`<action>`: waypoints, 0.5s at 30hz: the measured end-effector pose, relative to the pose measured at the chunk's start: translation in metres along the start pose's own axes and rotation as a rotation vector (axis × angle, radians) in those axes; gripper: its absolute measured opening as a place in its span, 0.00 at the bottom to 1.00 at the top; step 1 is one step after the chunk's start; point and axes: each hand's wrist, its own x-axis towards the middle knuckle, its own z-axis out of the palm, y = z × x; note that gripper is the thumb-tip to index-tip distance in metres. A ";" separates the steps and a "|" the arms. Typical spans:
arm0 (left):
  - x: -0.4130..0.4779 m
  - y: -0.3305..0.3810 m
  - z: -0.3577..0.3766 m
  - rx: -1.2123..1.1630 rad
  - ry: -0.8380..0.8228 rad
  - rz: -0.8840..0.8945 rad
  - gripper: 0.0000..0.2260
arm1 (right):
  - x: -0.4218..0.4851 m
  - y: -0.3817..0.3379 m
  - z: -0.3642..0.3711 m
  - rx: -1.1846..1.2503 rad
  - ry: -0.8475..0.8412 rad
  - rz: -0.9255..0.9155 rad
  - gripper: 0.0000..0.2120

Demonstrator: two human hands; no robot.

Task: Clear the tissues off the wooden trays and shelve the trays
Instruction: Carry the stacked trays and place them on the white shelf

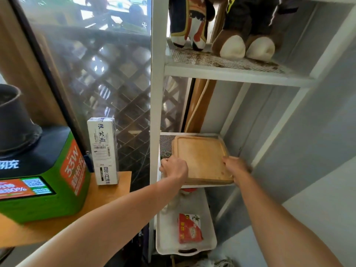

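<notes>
A stack of square wooden trays [201,157] lies flat on the middle mesh shelf [165,145] of a white metal rack. The top tray is bare, with no tissue on it. My left hand [174,167] grips the stack's near left corner. My right hand [234,166] holds its near right edge. The stack's front edge overhangs the shelf front slightly.
Plush toys [233,26] stand on the upper shelf. Below, a white plastic tray [167,237] holds a red packet [189,228]. At left, a wooden table [107,191] carries a green power-bank station [38,180] and a white box [104,151]. A glass window with lattice sits behind.
</notes>
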 end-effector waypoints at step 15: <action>-0.053 -0.048 -0.052 -0.036 -0.235 0.451 0.19 | -0.110 -0.012 0.031 -0.318 0.184 -0.528 0.11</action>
